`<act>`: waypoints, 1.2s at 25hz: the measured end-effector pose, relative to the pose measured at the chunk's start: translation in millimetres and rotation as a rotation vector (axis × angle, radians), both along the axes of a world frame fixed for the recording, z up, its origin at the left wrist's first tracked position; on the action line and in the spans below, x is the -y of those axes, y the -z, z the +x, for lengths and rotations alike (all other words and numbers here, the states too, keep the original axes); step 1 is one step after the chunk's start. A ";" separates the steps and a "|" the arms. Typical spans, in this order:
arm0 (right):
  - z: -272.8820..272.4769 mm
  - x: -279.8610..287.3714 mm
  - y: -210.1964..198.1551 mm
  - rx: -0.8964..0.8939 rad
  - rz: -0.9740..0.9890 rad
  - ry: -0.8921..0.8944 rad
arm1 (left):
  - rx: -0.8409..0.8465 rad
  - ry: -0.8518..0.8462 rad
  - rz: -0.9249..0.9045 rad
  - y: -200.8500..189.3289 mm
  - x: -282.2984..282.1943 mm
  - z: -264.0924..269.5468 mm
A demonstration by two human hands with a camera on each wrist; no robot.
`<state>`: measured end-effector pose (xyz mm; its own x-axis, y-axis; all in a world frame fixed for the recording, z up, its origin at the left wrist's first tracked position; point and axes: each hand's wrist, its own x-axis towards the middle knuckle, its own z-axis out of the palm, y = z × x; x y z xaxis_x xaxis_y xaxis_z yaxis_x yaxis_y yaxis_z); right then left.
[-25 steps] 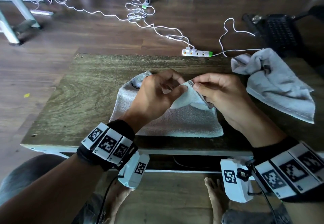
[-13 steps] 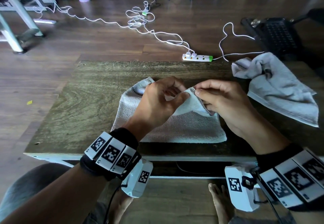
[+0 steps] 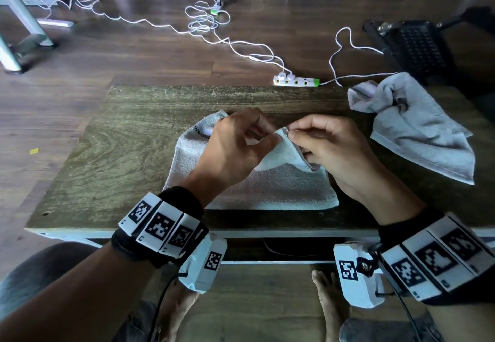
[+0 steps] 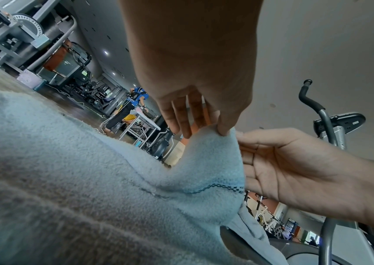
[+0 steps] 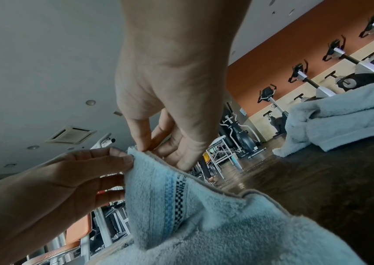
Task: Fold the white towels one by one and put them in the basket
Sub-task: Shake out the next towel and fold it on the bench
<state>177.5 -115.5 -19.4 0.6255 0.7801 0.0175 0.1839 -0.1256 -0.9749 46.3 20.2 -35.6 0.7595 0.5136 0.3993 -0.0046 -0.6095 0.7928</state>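
Observation:
A white towel with a checked dark stripe lies folded in the middle of the wooden table. One corner of it is lifted off the table. My left hand pinches that corner from the left between thumb and fingers, and my right hand pinches the same corner from the right. The left wrist view shows the towel raised in a peak under my left hand. From the right wrist, the striped corner of the towel hangs below my right hand. No basket shows in any view.
A second white towel lies crumpled at the table's right end. Behind the table a power strip and white cables lie on the wooden floor. A black object stands at the far right. My bare feet are under the table.
Both hands keep pinching the same raised towel corner. The head view has tilted slightly, so the table sits a little lower in the picture.

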 end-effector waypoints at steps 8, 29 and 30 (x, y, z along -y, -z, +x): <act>0.8 -0.7 1.5 0.016 -0.013 0.001 | 0.005 0.009 0.012 0.5 -1.2 -0.1; -3.3 0.2 1.9 0.206 -0.011 -0.067 | -0.008 0.012 0.122 0.2 3.4 -0.5; -3.0 0.2 1.6 0.237 -0.001 -0.061 | -0.008 0.012 0.118 0.1 3.6 -0.3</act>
<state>174.5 -115.7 -21.0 0.5557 0.8163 0.1574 0.4143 -0.1078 -0.9037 46.0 16.5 -35.7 0.7683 0.4546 0.4505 -0.0065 -0.6983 0.7158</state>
